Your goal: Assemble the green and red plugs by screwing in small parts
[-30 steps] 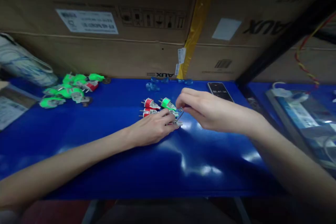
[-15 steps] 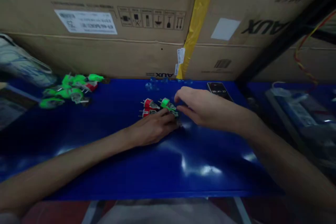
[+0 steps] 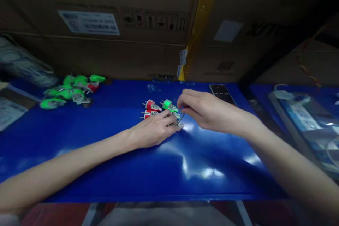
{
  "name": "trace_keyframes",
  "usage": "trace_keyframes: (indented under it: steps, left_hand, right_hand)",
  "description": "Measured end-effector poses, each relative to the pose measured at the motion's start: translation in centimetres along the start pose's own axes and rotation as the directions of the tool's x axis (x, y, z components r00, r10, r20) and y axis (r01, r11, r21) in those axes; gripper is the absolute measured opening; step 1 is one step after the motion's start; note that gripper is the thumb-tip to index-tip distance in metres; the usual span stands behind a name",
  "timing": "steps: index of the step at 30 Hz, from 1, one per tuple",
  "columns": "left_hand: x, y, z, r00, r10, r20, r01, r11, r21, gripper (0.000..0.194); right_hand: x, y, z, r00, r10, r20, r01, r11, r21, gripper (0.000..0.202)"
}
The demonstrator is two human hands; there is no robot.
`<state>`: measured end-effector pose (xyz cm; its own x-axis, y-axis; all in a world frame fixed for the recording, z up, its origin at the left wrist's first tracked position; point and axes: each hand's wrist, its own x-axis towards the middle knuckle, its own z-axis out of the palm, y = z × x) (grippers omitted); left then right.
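Observation:
My left hand (image 3: pixel 157 129) is closed over an opened electrical plug (image 3: pixel 180 125), holding it down on the blue table (image 3: pixel 119 169). Only the plug's pale end shows past the fingers. Pinched in my right hand (image 3: pixel 201 109) is a thin metal shaft, apparently a screwdriver (image 3: pixel 182 117), slanting down to the plug; its handle is hidden. Just beyond my left fingers lie a red plug (image 3: pixel 151 105), a second red plug (image 3: pixel 149 113) and a green plug (image 3: pixel 168 105), pins to the left. Another green plug (image 3: pixel 176 114) is partly covered by the fingers.
Several green plug parts (image 3: pixel 70 93) and a red plug (image 3: pixel 93 87) are heaped at the left. Small clear plastic pieces (image 3: pixel 153 87) lie at the back. A phone (image 3: pixel 222 94) shows a timer. Cardboard boxes (image 3: pixel 127 56) wall off the rear, and a dark post (image 3: pixel 261 63) rises at right.
My right hand has shifted very slightly downward, and the metal shaft now shows clearly between its fingers and the plug. My left hand stays in place. The boxes look darker.

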<state>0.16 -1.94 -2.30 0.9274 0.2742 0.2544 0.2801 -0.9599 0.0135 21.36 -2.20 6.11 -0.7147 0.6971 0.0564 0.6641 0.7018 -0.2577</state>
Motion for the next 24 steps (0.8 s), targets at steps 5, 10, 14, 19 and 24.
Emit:
trace_keyframes:
  steps: [5, 10, 14, 19, 24]
  left_hand:
    - [0.0, 0.0, 0.0, 1.000, 0.008, -0.001, -0.008, 1.000, -0.010, 0.026]
    - [0.0, 0.0, 0.0, 1.000, 0.000, 0.002, 0.000, 1.000, -0.019, 0.025]
    - [0.0, -0.1, 0.0, 1.000, 0.001, 0.000, -0.001, 1.000, -0.010, 0.026]
    - [-0.1, -0.1, -0.1, 1.000, 0.001, -0.011, -0.001, 1.000, -0.009, 0.025]
    - [0.0, -0.1, -0.1, 1.000, -0.004, -0.006, 0.003, 1.000, -0.013, 0.026]
  right_hand:
    - [-0.2, 0.2, 0.4, 0.999, 0.013, -0.046, -0.013, 1.000, 0.001, 0.013]
    - [-0.2, 0.1, 0.3, 0.998, -0.018, -0.055, 0.020, 1.000, 0.023, 0.013]
    - [-0.1, 0.1, 0.2, 0.998, 0.057, -0.033, -0.059, 0.997, -0.050, 0.014]
    - [0.0, 0.4, 0.2, 0.995, -0.099, -0.030, 0.102, 0.986, 0.133, 0.015]
    - [0.0, 0.1, 1.1, 0.989, 0.084, -0.125, -0.078, 0.996, 0.048, 0.016]
